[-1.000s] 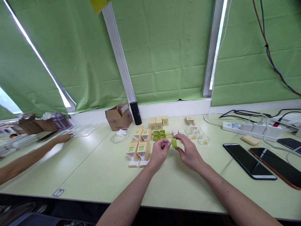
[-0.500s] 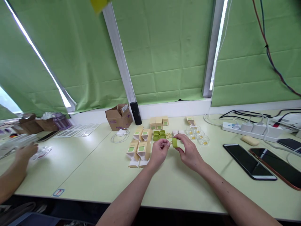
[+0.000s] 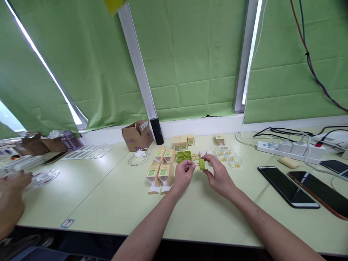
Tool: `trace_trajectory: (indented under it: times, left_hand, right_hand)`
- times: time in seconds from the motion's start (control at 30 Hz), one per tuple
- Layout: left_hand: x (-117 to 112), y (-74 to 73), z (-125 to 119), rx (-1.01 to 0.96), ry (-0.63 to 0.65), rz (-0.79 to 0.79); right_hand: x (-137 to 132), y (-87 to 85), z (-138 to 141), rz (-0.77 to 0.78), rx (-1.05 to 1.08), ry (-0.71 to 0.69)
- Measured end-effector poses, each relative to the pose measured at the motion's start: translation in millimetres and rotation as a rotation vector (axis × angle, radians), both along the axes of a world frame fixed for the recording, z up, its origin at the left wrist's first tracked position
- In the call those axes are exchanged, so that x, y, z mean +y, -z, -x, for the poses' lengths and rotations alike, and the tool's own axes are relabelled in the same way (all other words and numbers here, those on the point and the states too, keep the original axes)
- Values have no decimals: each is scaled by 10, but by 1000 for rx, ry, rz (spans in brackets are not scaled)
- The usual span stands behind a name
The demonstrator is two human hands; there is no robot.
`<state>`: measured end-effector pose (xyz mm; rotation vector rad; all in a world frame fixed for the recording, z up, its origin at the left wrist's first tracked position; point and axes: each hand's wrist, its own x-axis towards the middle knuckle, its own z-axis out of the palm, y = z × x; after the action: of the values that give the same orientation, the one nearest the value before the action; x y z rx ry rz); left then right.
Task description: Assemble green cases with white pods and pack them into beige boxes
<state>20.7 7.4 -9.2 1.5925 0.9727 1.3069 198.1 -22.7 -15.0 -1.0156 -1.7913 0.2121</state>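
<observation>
My right hand (image 3: 219,175) pinches a small green case (image 3: 201,164) above the pale green table (image 3: 114,203). My left hand (image 3: 183,175) is closed in a pinch right beside it, its fingertips at the case's left edge on something too small to make out. Behind my hands lie several more green cases (image 3: 184,156), small yellow pieces (image 3: 194,156) and clear round cups with yellow contents (image 3: 228,156). To the left stand several tan and white cartons with green labels (image 3: 160,170).
A cardboard box (image 3: 137,135) and a black cylinder (image 3: 157,131) stand at the back. Two phones (image 3: 288,186) lie at right, near a power strip (image 3: 282,148) with cables. Another person's hand (image 3: 11,197) is at the far left by plastic bags (image 3: 43,177).
My hands stay almost still with the green case. The other person's hand at the far left has drawn back from the flat clear packets toward the table's near edge.
</observation>
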Motion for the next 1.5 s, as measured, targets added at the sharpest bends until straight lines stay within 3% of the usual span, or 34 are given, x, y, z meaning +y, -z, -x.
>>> trace_trajectory:
  times: [0.13, 0.23, 0.4, 0.53, 0.77, 1.1, 1.5]
  left_hand:
    - [-7, 4, 11, 41, -46, -50]
    - [-56, -23, 41, 151, -131, -225]
    - [-144, -55, 58, 303, -88, -525]
    - [-139, -20, 34, 353, -79, -654]
    - [-70, 36, 58, 351, -83, -639]
    - [-86, -48, 107, 339, -58, -631]
    - [-46, -14, 108, 342, -73, -563]
  right_hand:
    - [-22, -24, 10, -24, -8, -16]
    - [-47, -44, 16, -44, -18, -16]
    - [-68, -32, 25, -80, -48, -25]
    - [-68, -21, 30, -126, -82, -28]
    - [-49, -15, 36, -174, -53, -36]
    - [-32, 6, 46, -201, -71, -43]
    - [-23, -1, 15, -224, -171, -30]
